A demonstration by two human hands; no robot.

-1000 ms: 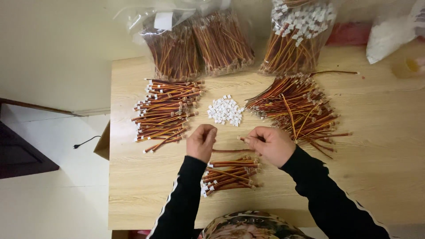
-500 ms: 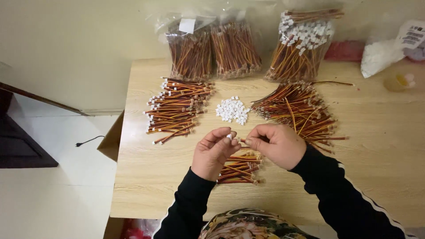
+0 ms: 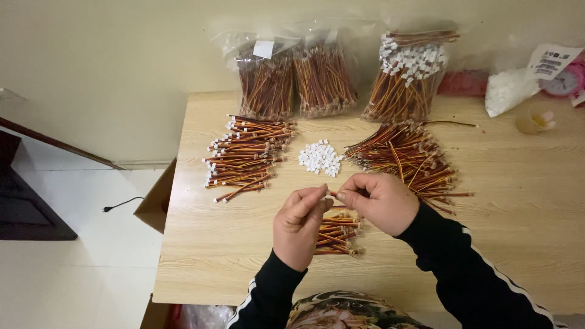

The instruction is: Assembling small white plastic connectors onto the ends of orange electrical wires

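Fingers of left hand (image 3: 300, 224) & right hand (image 3: 381, 201) pinch one wire (image 3: 332, 194) btwn them, above small wire bundle (image 3: 336, 233) on table (image 3: 213, 256).

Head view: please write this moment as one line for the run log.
left hand: pinches small white connector | right hand: pinches wire end | hands meet above wire bundle | connector pile behind, on table
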